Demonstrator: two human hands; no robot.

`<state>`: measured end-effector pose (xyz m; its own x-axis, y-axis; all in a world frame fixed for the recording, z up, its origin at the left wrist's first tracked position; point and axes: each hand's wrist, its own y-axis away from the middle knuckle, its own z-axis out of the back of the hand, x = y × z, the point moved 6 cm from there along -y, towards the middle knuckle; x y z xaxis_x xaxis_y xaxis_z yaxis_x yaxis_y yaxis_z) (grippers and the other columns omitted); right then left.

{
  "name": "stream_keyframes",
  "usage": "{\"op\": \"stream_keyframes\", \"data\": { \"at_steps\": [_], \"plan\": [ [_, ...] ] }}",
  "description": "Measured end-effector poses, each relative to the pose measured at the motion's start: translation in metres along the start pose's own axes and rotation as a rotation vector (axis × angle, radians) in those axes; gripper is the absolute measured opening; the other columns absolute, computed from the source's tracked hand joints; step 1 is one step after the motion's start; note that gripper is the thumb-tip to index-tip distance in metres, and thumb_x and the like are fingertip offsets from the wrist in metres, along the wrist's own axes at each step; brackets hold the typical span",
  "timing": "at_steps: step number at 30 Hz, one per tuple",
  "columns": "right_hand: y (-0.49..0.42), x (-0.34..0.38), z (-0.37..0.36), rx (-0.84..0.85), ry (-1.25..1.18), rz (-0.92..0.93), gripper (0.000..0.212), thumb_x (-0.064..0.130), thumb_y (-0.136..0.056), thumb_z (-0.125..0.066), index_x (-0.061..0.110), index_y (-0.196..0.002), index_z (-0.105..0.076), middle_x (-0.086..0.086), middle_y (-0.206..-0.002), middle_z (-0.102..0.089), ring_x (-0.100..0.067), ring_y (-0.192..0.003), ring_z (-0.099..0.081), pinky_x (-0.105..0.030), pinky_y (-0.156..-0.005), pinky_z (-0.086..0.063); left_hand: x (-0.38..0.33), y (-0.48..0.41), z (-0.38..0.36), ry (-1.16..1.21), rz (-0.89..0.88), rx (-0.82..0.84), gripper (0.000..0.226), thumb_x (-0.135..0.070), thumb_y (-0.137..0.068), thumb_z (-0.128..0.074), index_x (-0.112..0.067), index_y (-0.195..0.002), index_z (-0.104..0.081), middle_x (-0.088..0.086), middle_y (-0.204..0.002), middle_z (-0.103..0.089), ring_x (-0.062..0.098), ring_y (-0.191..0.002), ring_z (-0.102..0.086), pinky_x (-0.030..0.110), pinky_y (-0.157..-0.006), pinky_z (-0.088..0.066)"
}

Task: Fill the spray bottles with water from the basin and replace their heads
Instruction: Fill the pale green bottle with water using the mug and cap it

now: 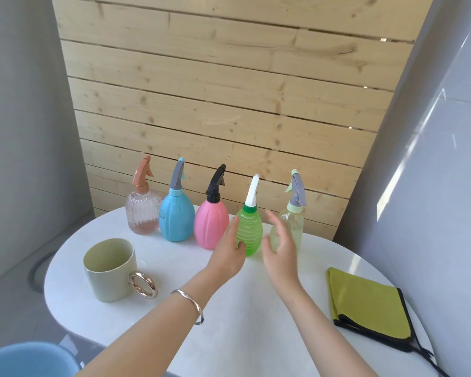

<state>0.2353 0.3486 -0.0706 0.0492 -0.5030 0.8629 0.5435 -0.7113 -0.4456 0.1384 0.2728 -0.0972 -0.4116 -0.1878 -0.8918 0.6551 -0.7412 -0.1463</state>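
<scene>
Evidently the green bottle [249,232] is being bracketed for lifting out of the row: the left hand [227,254] is laid against its side, fingers nearly straight and nothing clasped, while the right hand [279,254] is spread empty just beside it (blurred). Five spray bottles, heads on, are counted at the back of the table [242,317]. One mug [109,270], one cloth [370,303] and one basin [25,360] are also seen.

Head view, wide-angle: worn at head height, facing forward and down across the round white tabletop [242,336] toward the pale horizontal-slat wooden wall [215,91]. Close range; row of five coloured spray bottles [211,227] at mid-frame, within arm's reach. Frame edges bow.
</scene>
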Motion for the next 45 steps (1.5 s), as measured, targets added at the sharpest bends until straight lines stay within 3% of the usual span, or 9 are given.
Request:
{"op": "stream_keyframes", "data": {
  "at_steps": [2,4,8,16,24,29,34,39,45],
  "plan": [
    [-0.007,0.013,0.037,-0.347,0.113,0.124,0.039,0.008,-0.083,-0.061,0.013,-0.121,-0.051,0.005,-0.12,-0.053,-0.007,-0.114,-0.047,-0.021,-0.101,-0.035,-0.008,0.009,0.005,0.048,-0.029,-0.08,0.062,0.0,-0.097,-0.041,-0.02,-0.152,-0.019,-0.014,-0.143,-0.032,0.003,-0.131,-0.031,0.011,-0.103,-0.022],
    [-0.025,0.004,0.057,-0.446,0.175,-0.001,0.052,0.022,-0.083,-0.069,0.008,-0.128,-0.046,-0.002,-0.129,-0.05,-0.016,-0.121,-0.045,-0.033,-0.104,-0.035,-0.013,0.015,0.005,0.076,-0.037,-0.152,0.062,-0.007,-0.098,-0.046,-0.022,-0.151,-0.018,-0.014,-0.142,-0.035,0.01,-0.131,-0.038,0.02,-0.105,-0.03],
    [-0.052,-0.02,0.044,-0.073,0.123,-0.285,0.05,0.039,-0.09,-0.06,0.014,-0.131,-0.05,0.0,-0.131,-0.054,-0.019,-0.125,-0.048,-0.026,-0.091,-0.036,-0.025,0.023,-0.006,0.074,-0.051,-0.17,0.069,-0.019,-0.095,-0.057,-0.022,-0.152,-0.018,-0.004,-0.145,-0.041,0.014,-0.131,-0.041,0.033,-0.106,-0.037],
    [-0.02,0.044,0.053,-0.04,-0.153,-0.198,0.02,0.034,-0.08,-0.073,0.018,-0.09,-0.066,0.008,-0.08,-0.067,-0.003,-0.075,-0.062,-0.008,-0.065,-0.044,-0.05,0.047,-0.007,0.002,-0.069,-0.083,0.115,-0.06,-0.061,-0.078,-0.023,-0.151,-0.018,-0.011,-0.152,-0.031,0.007,-0.14,-0.029,0.034,-0.114,-0.031],
    [0.025,0.096,0.042,0.174,-0.493,-0.346,0.027,0.025,-0.086,-0.067,0.0,-0.097,-0.07,-0.008,-0.089,-0.072,-0.007,-0.071,-0.069,-0.012,-0.061,-0.049,-0.076,0.101,0.027,0.125,0.019,-0.07,0.067,-0.04,-0.069,-0.084,-0.025,-0.121,-0.045,-0.015,-0.107,-0.062,-0.009,-0.09,-0.059,0.006,-0.07,-0.043],
    [0.041,0.116,0.024,0.492,-0.618,-0.422,0.04,0.05,-0.083,-0.059,0.015,-0.096,-0.072,-0.007,-0.097,-0.07,-0.029,-0.087,-0.062,-0.042,-0.07,-0.043,-0.085,0.136,0.041,0.733,0.242,0.443,0.063,-0.045,-0.078,-0.069,-0.013,-0.13,-0.056,0.009,-0.127,-0.064,0.027,-0.119,-0.061,0.042,-0.101,-0.049],
    [0.048,0.136,0.02,0.436,-0.744,-0.363,0.049,0.045,-0.084,-0.06,0.005,-0.112,-0.063,-0.005,-0.106,-0.067,-0.024,-0.094,-0.062,-0.04,-0.084,-0.051,-0.087,0.149,0.075,0.375,0.232,0.274,0.064,-0.072,-0.079,-0.049,-0.034,-0.13,-0.053,-0.013,-0.131,-0.059,0.005,-0.119,-0.055,0.032,-0.109,-0.039],
    [0.062,0.147,0.005,0.379,-0.724,-0.342,0.028,0.042,-0.076,-0.064,0.019,-0.091,-0.071,0.002,-0.093,-0.073,-0.017,-0.087,-0.067,-0.04,-0.086,-0.053,-0.112,0.161,0.087,0.163,0.025,-0.009,0.04,-0.053,-0.084,-0.062,-0.034,-0.117,-0.05,-0.02,-0.108,-0.059,-0.007,-0.099,-0.056,0.006,-0.071,-0.04],
    [0.067,0.158,0.0,0.474,-0.822,-0.389,0.028,0.04,-0.085,-0.058,0.018,-0.087,-0.075,0.0,-0.091,-0.071,-0.018,-0.081,-0.067,-0.039,-0.083,-0.052,-0.103,0.168,0.093,0.504,0.2,0.277,0.048,-0.062,-0.086,-0.054,-0.029,-0.12,-0.061,-0.008,-0.119,-0.068,0.009,-0.11,-0.064,0.029,-0.095,-0.05]
  ]
}}
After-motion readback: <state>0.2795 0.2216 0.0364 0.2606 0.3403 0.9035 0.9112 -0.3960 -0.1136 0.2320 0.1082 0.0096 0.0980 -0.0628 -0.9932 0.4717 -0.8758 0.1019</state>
